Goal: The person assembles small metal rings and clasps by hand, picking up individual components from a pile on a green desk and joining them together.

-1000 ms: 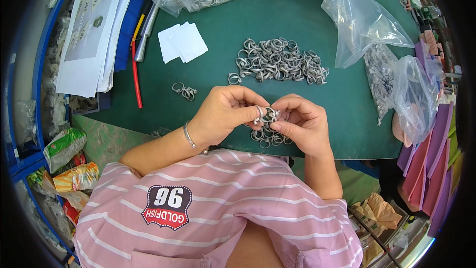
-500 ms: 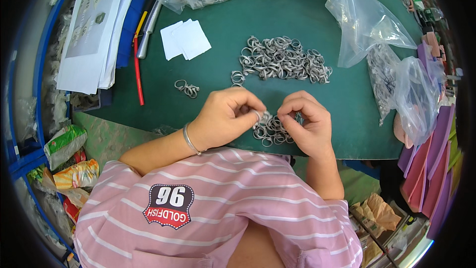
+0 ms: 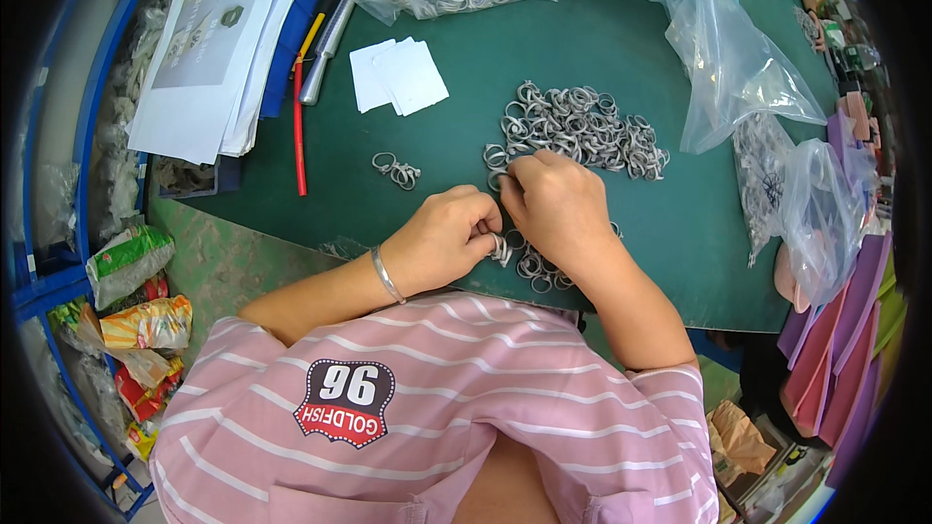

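Green counter (image 3: pixel 704 262): left hand (image 3: pixel 437 241) nearly closed, pinching rings (image 3: pixel 501 250); right hand (image 3: pixel 558 199) curled, hold unclear; beyond right, one ring heap (image 3: pixel 592 126); beyond left, at least two white cards (image 3: pixel 417 80).

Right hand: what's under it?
Around the right hand: gray rings at its fingertips, the large ring pile beyond, parts of the smaller ring pile either side of the wrist. Anything directly beneath is covered.
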{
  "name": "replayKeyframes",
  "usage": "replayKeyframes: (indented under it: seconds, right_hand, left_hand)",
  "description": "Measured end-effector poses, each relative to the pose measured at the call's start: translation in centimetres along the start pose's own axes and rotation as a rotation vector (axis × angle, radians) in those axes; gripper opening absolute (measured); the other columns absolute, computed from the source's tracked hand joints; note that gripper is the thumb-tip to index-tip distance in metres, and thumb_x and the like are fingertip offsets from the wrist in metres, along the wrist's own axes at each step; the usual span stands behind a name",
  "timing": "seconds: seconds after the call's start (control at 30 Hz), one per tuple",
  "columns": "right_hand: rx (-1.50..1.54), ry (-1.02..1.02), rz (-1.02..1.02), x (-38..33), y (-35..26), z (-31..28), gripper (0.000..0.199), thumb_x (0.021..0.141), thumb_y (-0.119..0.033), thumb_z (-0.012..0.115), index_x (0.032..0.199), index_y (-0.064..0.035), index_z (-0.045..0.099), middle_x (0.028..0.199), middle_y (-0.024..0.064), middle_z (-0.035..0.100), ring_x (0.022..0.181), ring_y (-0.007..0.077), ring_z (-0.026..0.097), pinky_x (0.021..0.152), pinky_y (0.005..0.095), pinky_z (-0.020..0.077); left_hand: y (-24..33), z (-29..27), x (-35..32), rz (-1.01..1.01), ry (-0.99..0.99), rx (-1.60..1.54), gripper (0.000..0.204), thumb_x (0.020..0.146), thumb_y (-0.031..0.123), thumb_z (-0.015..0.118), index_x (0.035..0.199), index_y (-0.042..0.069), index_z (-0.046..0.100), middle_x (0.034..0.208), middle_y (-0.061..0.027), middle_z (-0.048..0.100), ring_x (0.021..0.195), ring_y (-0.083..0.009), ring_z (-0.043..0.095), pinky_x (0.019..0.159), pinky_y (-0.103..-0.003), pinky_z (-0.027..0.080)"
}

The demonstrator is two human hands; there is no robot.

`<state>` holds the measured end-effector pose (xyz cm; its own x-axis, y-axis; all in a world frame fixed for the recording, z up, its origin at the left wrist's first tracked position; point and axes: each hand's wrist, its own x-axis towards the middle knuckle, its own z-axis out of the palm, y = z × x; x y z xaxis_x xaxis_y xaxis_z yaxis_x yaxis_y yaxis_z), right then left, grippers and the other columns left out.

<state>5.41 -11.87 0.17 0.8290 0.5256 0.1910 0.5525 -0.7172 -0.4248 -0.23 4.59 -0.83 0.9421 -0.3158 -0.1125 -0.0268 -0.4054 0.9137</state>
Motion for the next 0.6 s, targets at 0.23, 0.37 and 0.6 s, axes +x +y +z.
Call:
replayKeyframes:
  seconds: [0.23, 0.37, 0.6]
  right_hand:
    - [0.394, 0.059, 0.128, -2.4, 1.0, -1.5, 0.013, 0.074, 0.001, 0.067, 0.086, -0.0029, 0.063, 0.076, 0.0116, 0.063, 0.066, 0.0265, 0.063, 0.059, 0.0343, 0.0509]
    - [0.453, 0.146, 0.135, -3.9, 1.3, -1.8, 0.023, 0.073, 0.006, 0.066, 0.094, -0.0024, 0.06, 0.08, 0.0087, 0.063, 0.07, 0.0208, 0.064, 0.06, 0.0298, 0.0519]
    - [0.509, 0.267, 0.09, -5.1, 0.9, -1.6, 0.038, 0.071, 0.009, 0.068, 0.105, -0.0016, 0.056, 0.083, 0.008, 0.064, 0.073, 0.0176, 0.063, 0.064, 0.0281, 0.0531]
  left_hand:
    - [-0.3, -1.4, -0.1, -0.038, -0.04, 0.07, 0.011, 0.075, -0.002, 0.067, 0.084, 0.0, 0.06, 0.078, -0.0103, 0.057, 0.068, -0.0199, 0.062, 0.061, -0.03, 0.05]
    - [-0.5, -1.8, 0.8, 0.12, 0.086, 0.184, 0.014, 0.075, -0.002, 0.067, 0.087, 0.0, 0.06, 0.08, -0.0102, 0.056, 0.066, -0.0225, 0.06, 0.06, -0.032, 0.049]
    - [-0.9, -0.6, 3.8, 0.256, 0.299, 0.419, 0.016, 0.076, 0.005, 0.071, 0.088, 0.002, 0.061, 0.086, -0.0104, 0.055, 0.069, -0.0257, 0.059, 0.061, -0.035, 0.048]
